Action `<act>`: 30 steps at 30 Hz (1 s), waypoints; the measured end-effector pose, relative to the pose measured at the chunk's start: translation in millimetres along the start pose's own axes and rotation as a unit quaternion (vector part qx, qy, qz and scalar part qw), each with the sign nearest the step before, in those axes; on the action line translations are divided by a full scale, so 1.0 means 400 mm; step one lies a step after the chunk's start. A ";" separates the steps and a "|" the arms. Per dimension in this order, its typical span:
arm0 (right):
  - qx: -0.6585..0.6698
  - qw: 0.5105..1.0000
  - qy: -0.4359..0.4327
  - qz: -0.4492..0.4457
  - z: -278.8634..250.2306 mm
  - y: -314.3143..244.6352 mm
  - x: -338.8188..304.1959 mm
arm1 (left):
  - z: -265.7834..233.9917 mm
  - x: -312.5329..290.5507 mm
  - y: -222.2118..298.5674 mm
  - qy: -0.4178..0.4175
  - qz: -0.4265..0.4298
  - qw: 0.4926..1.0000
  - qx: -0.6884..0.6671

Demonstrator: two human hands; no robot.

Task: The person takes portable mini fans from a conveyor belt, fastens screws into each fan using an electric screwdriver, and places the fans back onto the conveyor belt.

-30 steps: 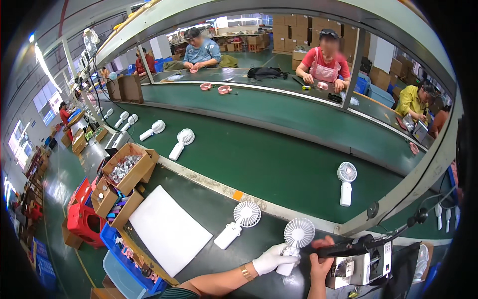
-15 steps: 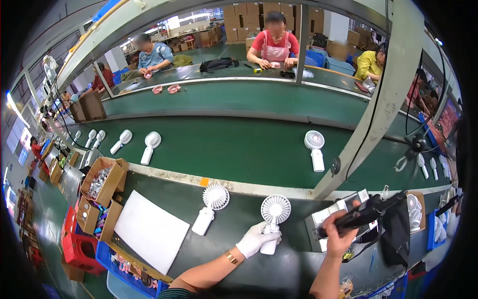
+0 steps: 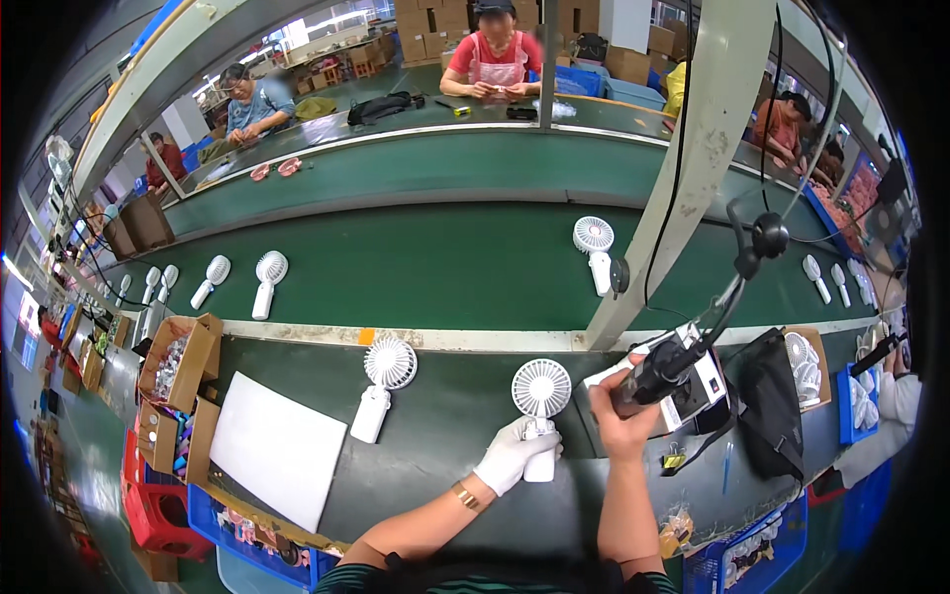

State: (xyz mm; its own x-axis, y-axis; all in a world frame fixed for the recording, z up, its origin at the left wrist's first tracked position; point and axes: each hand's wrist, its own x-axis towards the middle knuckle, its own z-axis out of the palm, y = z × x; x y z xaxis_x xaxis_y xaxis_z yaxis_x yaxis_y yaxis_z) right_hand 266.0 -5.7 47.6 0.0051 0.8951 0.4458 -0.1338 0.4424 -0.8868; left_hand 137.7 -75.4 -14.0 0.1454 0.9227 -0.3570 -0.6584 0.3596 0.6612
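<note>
A white handheld fan with a round slotted head stands in the middle of the bench. My left hand, in a white glove, is closed around its handle. My bare right hand grips a black electric screwdriver, which hangs from a cord and tilts up to the right. The tool's tip is not visible. A second white handheld fan lies to the left on the bench. Beside it is a white foam sheet.
Beyond the bench ledge, a green conveyor belt carries more white fans. A metal post rises right of centre. A white-topped box and a black bag lie at right, cardboard boxes at left. Co-workers sit across.
My right hand has brought the screwdriver left and closer to the held fan. The view has shifted, so the belt and fans appear higher and further left. My left hand keeps its hold.
</note>
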 end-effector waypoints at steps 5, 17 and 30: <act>0.118 0.992 -0.013 0.043 0.034 0.023 -0.011 | -0.005 0.014 -0.014 -0.013 -0.001 1.000 -0.010; 0.173 0.983 -0.031 0.059 0.057 0.023 -0.001 | -0.018 0.030 -0.016 -0.026 -0.009 0.999 -0.027; -0.119 0.973 -0.194 -0.043 0.060 0.097 -0.060 | -0.023 0.022 -0.018 0.020 0.017 0.996 -0.085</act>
State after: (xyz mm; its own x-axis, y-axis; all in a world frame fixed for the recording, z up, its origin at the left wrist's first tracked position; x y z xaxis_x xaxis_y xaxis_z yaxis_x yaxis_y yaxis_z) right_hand 236.7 -11.4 5.3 -0.3743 0.7861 0.4920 0.0832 0.5568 -0.8264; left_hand 136.7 -71.3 -28.0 0.0932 0.9266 -0.3643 -0.7783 0.2960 0.5538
